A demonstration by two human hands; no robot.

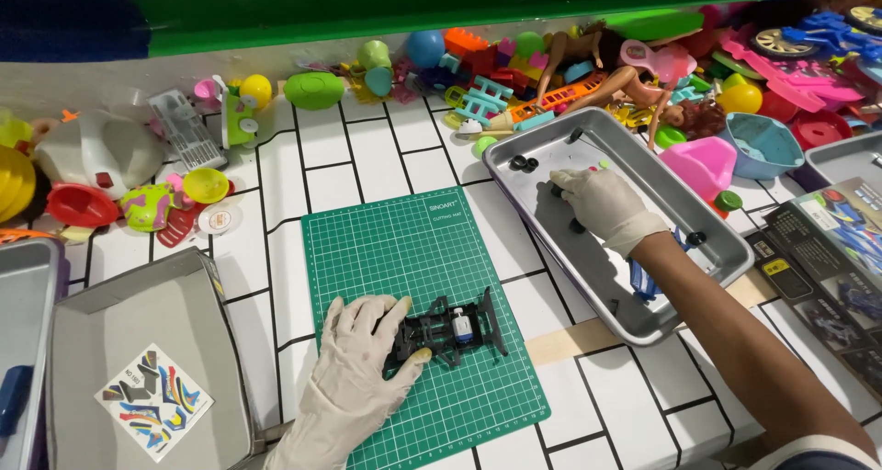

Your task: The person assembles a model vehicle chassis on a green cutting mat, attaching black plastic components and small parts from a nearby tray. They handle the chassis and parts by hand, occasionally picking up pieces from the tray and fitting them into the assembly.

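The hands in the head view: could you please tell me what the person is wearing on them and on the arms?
Both hands wear thin, cream-white disposable gloves, slightly wrinkled, ending at the wrists. The left hand shows only glove up to the picture's edge. Past the right hand the forearm is bare, and a dark sleeve with a white edge shows at the bottom right corner.

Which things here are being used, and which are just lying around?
In use: black toy car chassis under left hand, green cutting mat, metal parts tray with right hand inside.
Lying about: doll, green egg, sticker sheet.
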